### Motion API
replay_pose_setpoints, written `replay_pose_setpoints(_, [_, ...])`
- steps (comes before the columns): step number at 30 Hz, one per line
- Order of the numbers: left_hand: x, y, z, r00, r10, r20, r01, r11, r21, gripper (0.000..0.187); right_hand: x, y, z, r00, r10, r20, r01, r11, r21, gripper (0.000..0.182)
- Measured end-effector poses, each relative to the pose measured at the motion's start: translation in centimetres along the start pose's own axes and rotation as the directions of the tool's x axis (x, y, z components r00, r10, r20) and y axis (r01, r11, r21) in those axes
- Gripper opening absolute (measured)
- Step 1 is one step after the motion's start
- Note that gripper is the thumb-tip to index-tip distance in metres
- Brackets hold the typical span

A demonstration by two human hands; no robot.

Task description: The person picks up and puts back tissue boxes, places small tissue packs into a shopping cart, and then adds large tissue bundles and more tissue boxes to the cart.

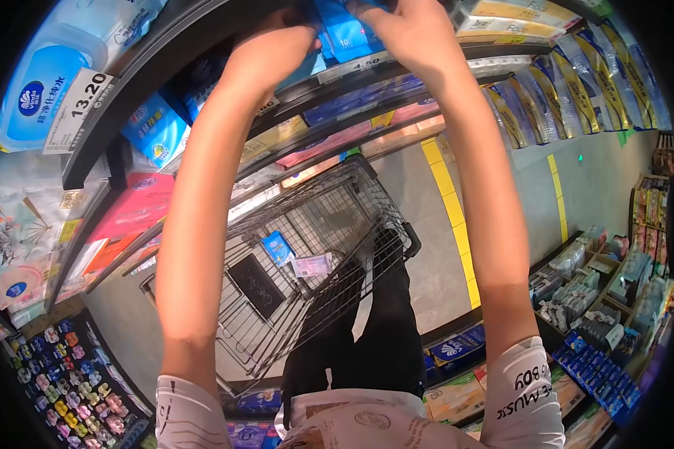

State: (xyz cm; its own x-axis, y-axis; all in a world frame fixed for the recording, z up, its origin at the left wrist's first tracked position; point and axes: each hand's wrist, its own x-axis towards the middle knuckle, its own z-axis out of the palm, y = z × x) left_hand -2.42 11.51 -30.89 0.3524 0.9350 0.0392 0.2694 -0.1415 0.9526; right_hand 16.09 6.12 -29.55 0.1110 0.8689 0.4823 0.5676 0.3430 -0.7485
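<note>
Both of my arms reach up to a shelf at the top of the view. My left hand [273, 56] is at the blue packs, its fingers curled and partly hidden. What it holds, if anything, does not show. My right hand [397, 26] has its fingers bent against a blue pack [348, 37], which stands behind a 4.50 price label [367, 63]. Below, a wire shopping cart [329, 202] holds a small blue pack [278, 248] and a pink-and-white pack [312, 265].
Shelves of tissue packs line the left, with a 13.20 price tag [82, 108]. Hanging gold-and-blue packs [562, 90] are at the upper right. Bins of small goods [599, 292] stand lower right; colourful small items [75, 382] hang lower left. Yellow floor lines [453, 217] run past the cart.
</note>
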Motion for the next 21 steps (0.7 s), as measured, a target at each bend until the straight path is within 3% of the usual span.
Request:
replay_pose_setpoints(1, [0.2,0.4,-0.1,0.997,0.073,-0.024,-0.058,0.919,0.390,0.063,0.3,-0.2,0.2,0.999,-0.030,-0.031,0.028,0.998,-0.048,0.034])
replay_pose_setpoints(4, [1.6,-1.5,0.3,0.966,0.228,-0.122,-0.124,0.824,0.553,0.067,0.6,0.0,1.4,0.978,-0.153,-0.143,0.129,0.978,-0.166,0.032])
replay_pose_setpoints(7, [1.7,-1.5,-0.1,0.989,0.133,-0.068,-0.071,0.817,0.572,0.053,0.3,-1.2,1.1,0.982,-0.139,-0.125,0.109,0.968,-0.224,0.033])
replay_pose_setpoints(10, [1.4,-2.0,-0.7,0.999,0.030,-0.023,-0.011,0.807,0.591,0.042,-0.6,-1.1,0.5,0.998,0.053,-0.042,-0.063,0.954,-0.293,0.036])
replay_pose_setpoints(11, [0.5,-2.3,-0.9,0.985,0.174,0.008,-0.156,0.859,0.488,0.039,-1.4,-1.2,1.3,0.985,-0.072,-0.158,0.018,0.948,-0.317,0.034])
replay_pose_setpoints(14, [-1.4,-2.2,0.0,0.969,0.241,-0.055,-0.195,0.882,0.430,0.032,-2.4,-1.9,1.4,0.985,-0.118,-0.130,0.064,0.930,-0.362,0.039])
replay_pose_setpoints(15, [-2.8,1.5,0.0,0.988,0.156,-0.004,-0.137,0.874,0.467,0.063,-2.5,-1.6,1.6,0.987,-0.113,-0.115,0.065,0.932,-0.355,0.040])
replay_pose_setpoints(18, [-0.6,-1.6,0.3,0.956,0.289,-0.045,-0.244,0.873,0.423,0.061,-1.8,-0.4,2.0,0.994,-0.086,-0.065,0.059,0.939,-0.338,0.041])
replay_pose_setpoints(20, [0.2,-2.1,-0.2,0.866,0.501,-0.014,-0.454,0.796,0.401,0.060,-1.0,0.0,2.2,0.998,-0.047,-0.029,0.035,0.944,-0.329,0.040])
replay_pose_setpoints(21, [0.3,-2.1,-0.4,0.871,0.490,0.013,-0.453,0.794,0.406,0.059,-1.2,0.0,2.3,0.996,-0.078,-0.045,0.052,0.911,-0.409,0.037])
